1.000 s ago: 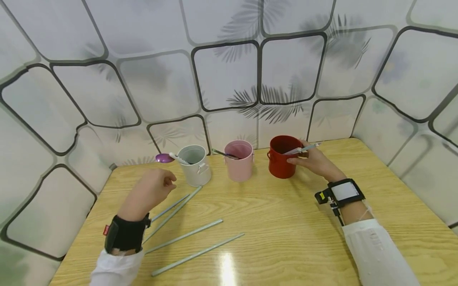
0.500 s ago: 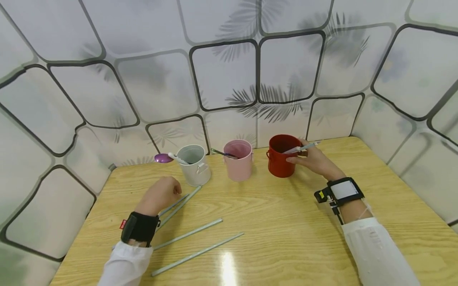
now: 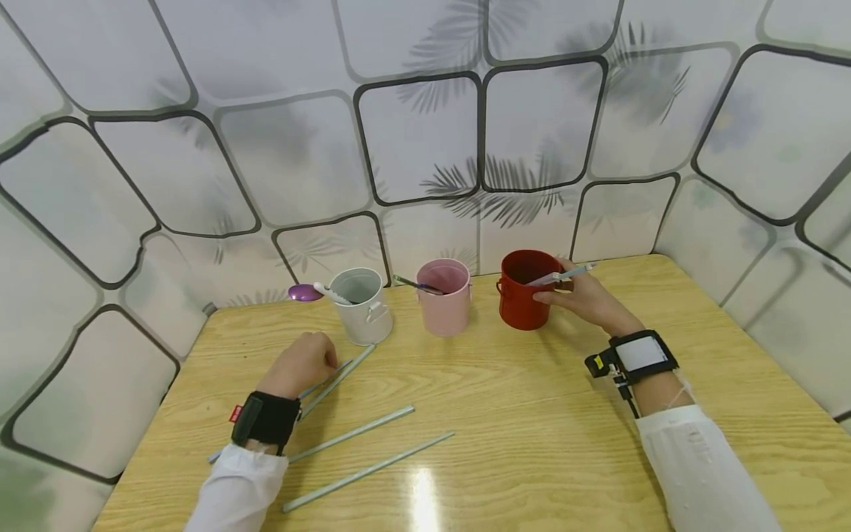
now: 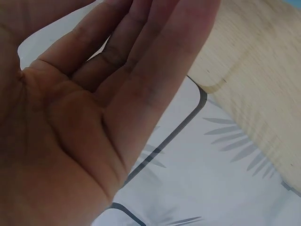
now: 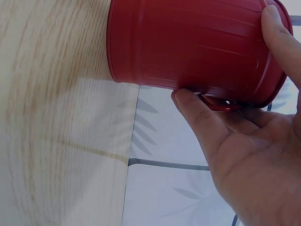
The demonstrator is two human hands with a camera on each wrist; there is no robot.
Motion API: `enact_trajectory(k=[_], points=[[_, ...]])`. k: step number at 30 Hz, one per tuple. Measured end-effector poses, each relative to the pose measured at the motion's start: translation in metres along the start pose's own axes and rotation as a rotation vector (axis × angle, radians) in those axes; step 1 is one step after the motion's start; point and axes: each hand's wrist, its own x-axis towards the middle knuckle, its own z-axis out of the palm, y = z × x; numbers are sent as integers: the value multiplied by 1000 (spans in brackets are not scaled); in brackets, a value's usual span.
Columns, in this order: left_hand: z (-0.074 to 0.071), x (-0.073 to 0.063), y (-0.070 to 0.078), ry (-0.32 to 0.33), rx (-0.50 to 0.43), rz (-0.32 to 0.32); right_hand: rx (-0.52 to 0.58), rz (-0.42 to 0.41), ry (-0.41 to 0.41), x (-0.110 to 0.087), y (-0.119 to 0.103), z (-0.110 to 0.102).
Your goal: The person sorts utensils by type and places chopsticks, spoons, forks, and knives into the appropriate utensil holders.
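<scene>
My left hand point(image 3: 302, 366) is lowered over a thin bluish stick point(image 3: 337, 372), fingers bent down at it near its upper end. In the left wrist view the palm and fingers point(image 4: 141, 84) fill the upper left; the fingertips run out of frame, so I cannot tell if they pinch the stick. My right hand point(image 3: 585, 299) grips a small red metal bucket point(image 3: 518, 307), thumb near its rim. In the right wrist view a finger lies along the bucket's side by its red handle point(image 5: 221, 104). Slim white and pale-blue pen-like things point(image 3: 561, 275) lean out of the bucket.
Left of the red bucket stand a pink bucket point(image 3: 444, 314) with a dark pen-like thing point(image 3: 419, 285) and a white bucket point(image 3: 359, 321) holding a purple spoon point(image 3: 304, 292) and a white ribbed handle point(image 3: 331, 294). Pale green sticks point(image 3: 372, 469) lie on the wooden table point(image 3: 532, 443). A patterned wall point(image 3: 419, 140) rises behind.
My left hand has come down and to the right, from above the left side of the table onto the bluish stick. The right hand and red bucket stay in place.
</scene>
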Motion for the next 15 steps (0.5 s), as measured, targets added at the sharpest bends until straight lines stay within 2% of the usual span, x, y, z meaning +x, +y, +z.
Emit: enact_trajectory(k=[6,15], points=[[2,-3,-3,12,-7,-26,-5,3,1,0,1,1],[4,-1,-4,32,3,-6,-17,9,-1,1,2,-1]])
